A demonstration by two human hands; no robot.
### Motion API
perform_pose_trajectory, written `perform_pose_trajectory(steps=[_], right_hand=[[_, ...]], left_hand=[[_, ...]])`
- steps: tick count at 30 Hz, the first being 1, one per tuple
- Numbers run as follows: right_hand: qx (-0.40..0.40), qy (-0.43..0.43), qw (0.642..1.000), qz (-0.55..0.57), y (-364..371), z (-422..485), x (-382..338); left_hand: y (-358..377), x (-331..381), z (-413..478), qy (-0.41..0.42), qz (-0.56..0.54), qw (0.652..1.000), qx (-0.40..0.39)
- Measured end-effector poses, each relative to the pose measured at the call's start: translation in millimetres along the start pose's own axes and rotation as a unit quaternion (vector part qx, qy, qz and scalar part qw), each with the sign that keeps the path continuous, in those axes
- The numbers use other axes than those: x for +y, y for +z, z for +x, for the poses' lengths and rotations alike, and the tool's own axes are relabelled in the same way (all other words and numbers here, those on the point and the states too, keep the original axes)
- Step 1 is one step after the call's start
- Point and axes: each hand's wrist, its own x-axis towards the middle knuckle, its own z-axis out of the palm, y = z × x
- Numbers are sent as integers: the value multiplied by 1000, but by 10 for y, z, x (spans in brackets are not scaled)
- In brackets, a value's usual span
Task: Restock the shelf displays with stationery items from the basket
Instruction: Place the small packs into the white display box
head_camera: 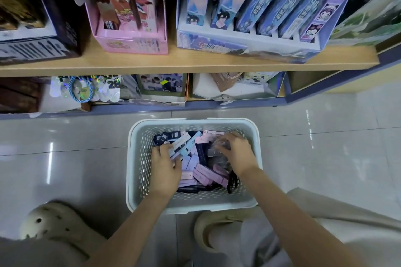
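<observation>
In the lower middle of the frame a white perforated basket (pixel 138 169) stands on the tiled floor (pixel 65 147), with slim stationery packs (pixel 208 174) in pink, lilac, pale blue and black heaped inside it. The left hand (pixel 166 168) is in the basket's left half, fingers (pixel 163 147) and thumb curled round a few pale packs. The right hand (pixel 237 153) lies over the pile at the right, its fingers (pixel 225 138) bent and blurred, so whether they hold anything cannot be told.
</observation>
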Motion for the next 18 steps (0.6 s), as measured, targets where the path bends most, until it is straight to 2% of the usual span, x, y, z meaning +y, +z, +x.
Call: perform_pose_trajectory(steps=[2, 4, 5, 7, 9, 12, 15, 18], right_hand=[[53, 6, 997, 62, -44, -113, -57], [114, 7, 986, 120, -45, -232, -156], [137, 8, 978, 156, -26, -286, -219], [160, 10, 963, 219, 21, -379, -356], [153, -12, 956, 251, 83, -466, -480], [96, -53, 960, 256, 168, -605, -572], [46, -79, 966, 240, 177, -630, -493], [67, -15, 981, 181, 166, -406, -243]], left_hand=[[43, 175, -14, -117, -148, 981, -52], [76, 384, -41, -232, -291, 917, -145], [92, 479, -63, -255, -357, 881, -176], [96, 614, -95, -247, -472, 821, -203], [62, 673, -99, -220, -539, 787, -206], [-51, 702, -47, -228, -568, 772, -170], [-137, 656, 13, -222, -546, 799, -119], [-232, 573, 21, -208, -529, 818, -87]])
